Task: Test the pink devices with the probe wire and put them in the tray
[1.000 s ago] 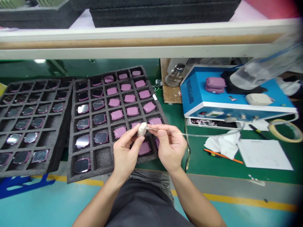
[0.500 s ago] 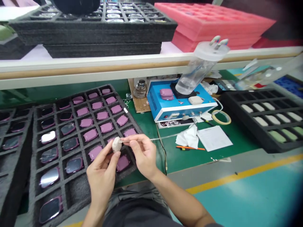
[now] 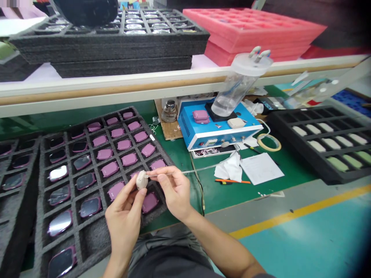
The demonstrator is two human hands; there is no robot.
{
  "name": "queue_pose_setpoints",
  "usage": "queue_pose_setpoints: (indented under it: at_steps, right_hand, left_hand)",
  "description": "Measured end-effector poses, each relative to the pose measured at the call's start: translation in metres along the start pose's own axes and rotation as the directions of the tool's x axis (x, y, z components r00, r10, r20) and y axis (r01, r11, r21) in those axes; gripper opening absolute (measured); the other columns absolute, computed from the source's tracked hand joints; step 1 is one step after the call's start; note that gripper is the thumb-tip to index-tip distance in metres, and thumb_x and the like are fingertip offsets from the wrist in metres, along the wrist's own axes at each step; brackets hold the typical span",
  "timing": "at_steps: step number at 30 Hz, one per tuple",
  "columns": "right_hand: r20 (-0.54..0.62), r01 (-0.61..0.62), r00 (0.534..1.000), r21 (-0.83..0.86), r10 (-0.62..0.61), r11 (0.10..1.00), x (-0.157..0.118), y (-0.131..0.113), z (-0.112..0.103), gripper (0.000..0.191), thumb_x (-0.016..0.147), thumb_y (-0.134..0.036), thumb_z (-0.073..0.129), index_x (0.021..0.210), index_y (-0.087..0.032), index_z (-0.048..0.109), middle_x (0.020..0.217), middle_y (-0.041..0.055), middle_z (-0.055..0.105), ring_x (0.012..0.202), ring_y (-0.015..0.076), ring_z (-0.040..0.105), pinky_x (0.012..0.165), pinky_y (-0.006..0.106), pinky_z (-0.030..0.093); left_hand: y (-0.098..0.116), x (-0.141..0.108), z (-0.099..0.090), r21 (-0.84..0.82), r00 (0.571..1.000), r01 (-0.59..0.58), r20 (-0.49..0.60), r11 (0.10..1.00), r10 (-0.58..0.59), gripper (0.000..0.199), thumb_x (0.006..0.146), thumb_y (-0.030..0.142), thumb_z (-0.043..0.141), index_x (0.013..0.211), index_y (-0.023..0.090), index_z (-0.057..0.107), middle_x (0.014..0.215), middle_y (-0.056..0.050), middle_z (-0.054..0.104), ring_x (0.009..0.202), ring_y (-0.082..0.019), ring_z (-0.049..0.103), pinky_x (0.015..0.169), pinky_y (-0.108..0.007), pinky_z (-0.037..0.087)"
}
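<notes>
A small beige case (image 3: 142,180) is pinched between the thumb and fingers of my left hand (image 3: 124,216), above the grey foam tray (image 3: 78,227). My right hand (image 3: 175,193) grips the end of a thin clear tube (image 3: 199,169), its tip touching the case's upper right side. The tube runs right towards a white tissue (image 3: 230,168) beside the blue machine (image 3: 222,133). Purple cases (image 3: 129,159) and dark-screened ones (image 3: 90,207) sit in the tray's compartments under and left of my hands.
On the machine stand a clear cylinder (image 3: 234,87), purple pieces and a beige one. A paper sheet (image 3: 261,168), tape roll (image 3: 269,142) and black tray (image 3: 307,154) lie right. A shelf edge (image 3: 130,87) crosses behind, bearing black and pink foam trays.
The view has shifted slightly, with the shelf trays appearing lower. Both hands keep their hold, and the beige case seems turned a little.
</notes>
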State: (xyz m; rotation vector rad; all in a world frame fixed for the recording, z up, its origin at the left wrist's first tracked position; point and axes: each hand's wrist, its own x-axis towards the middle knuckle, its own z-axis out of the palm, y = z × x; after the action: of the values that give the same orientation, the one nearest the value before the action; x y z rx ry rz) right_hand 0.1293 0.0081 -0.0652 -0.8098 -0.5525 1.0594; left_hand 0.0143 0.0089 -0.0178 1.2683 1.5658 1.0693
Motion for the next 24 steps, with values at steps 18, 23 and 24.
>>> queue_pose_setpoints:
  at_steps: [18,23,24]
  right_hand:
    - [0.001,-0.019,1.0,0.012,0.019,1.0,-0.0009,0.0006,0.0005,0.011,0.099,-0.031,0.064,0.101,-0.021,0.069,0.1,0.0043,0.079,0.095,0.0181,0.077,0.09,0.035,0.064]
    - [0.006,-0.027,1.0,-0.003,0.027,1.0,-0.0018,0.0008,-0.0003,0.012,0.099,-0.032,0.063,0.101,-0.022,0.068,0.098,0.0045,0.079,0.094,0.0183,0.077,0.089,0.035,0.064]
    - [0.011,-0.022,1.0,0.0,0.022,1.0,-0.0014,0.0006,-0.0013,0.012,0.1,-0.032,0.063,0.101,-0.022,0.068,0.097,0.0045,0.078,0.093,0.0183,0.077,0.09,0.036,0.064]
  left_hand:
    - [0.0,0.0002,0.0007,0.016,0.999,-0.032,-0.004,0.999,0.032,0.04,0.079,0.031,0.085,0.119,0.026,0.078,0.123,-0.005,0.076,0.11,-0.024,0.075,0.101,-0.034,0.06]
    - [0.0006,-0.0002,0.0005,0.032,1.0,-0.015,-0.015,0.999,0.016,0.044,0.078,0.036,0.086,0.119,0.023,0.078,0.124,-0.007,0.076,0.11,-0.028,0.075,0.103,-0.041,0.06]
    - [0.0004,0.0001,0.0002,0.042,1.0,-0.013,-0.025,0.999,0.014,0.044,0.078,0.037,0.086,0.119,0.023,0.078,0.124,-0.008,0.076,0.11,-0.028,0.075,0.103,-0.042,0.06]
